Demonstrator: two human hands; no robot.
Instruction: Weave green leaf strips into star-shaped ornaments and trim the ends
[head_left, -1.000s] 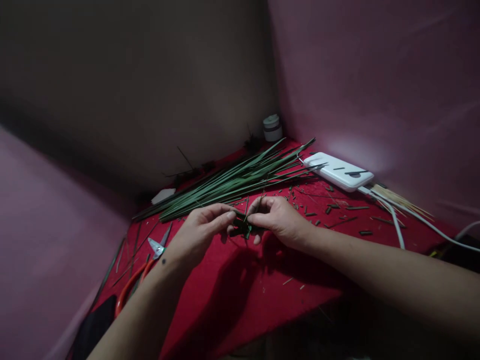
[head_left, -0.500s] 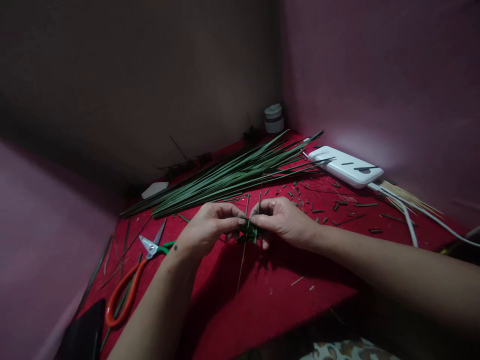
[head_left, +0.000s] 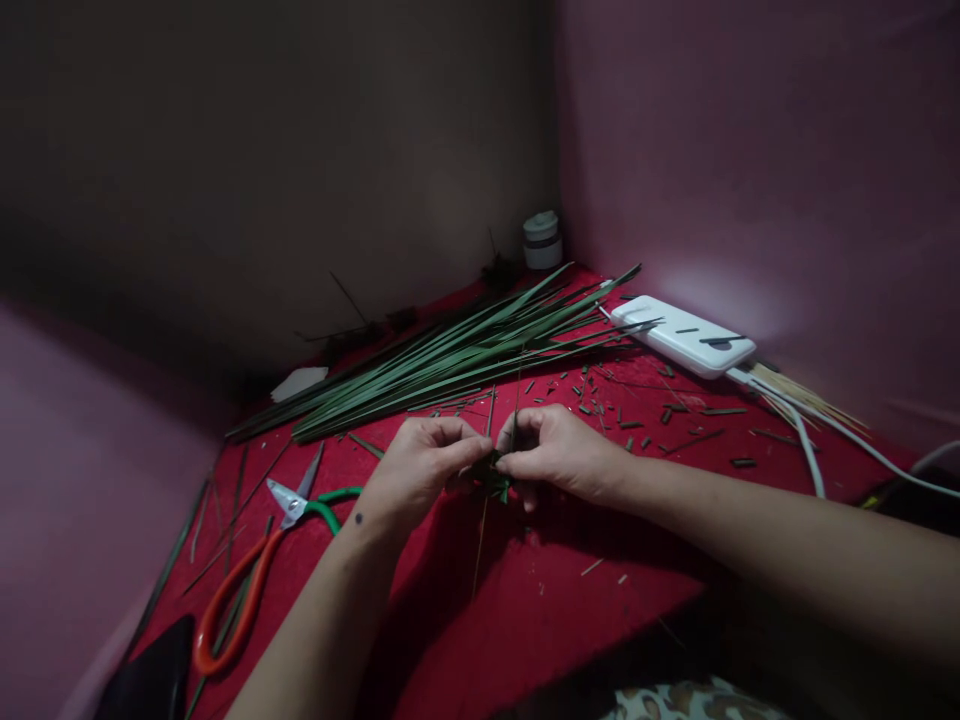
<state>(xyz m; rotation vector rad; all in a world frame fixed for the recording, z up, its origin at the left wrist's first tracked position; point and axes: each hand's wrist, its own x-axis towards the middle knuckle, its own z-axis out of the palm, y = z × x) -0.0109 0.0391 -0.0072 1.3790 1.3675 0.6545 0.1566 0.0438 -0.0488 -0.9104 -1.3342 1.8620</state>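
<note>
At the far left we see a dark flat object [head_left: 146, 672] lying on the red surface [head_left: 547, 620], and next to it scissors [head_left: 292, 510] with one orange and one green handle, their blades spread apart. Behind the scissors lies a white flat piece [head_left: 300, 384]. Our left hand [head_left: 429, 462] has thumb and forefinger closed, gripping one side of a small green leaf piece [head_left: 500, 488]. A long bundle of leaf strips [head_left: 450, 362] stretches behind both hands. The leaf piece is between the two hands, above the surface; a thin stalk [head_left: 479, 550] hangs below it, though in this dim light we cannot tell well how it is attached. Our right hand [head_left: 559, 455] pinches the other side with thumb and forefinger. Farther back stands a white jar [head_left: 542, 241]. To the right, short leaf cuttings [head_left: 724, 411] are scattered near a white device [head_left: 679, 340], a white cable [head_left: 811, 455] and pale thin sticks [head_left: 814, 397].
</note>
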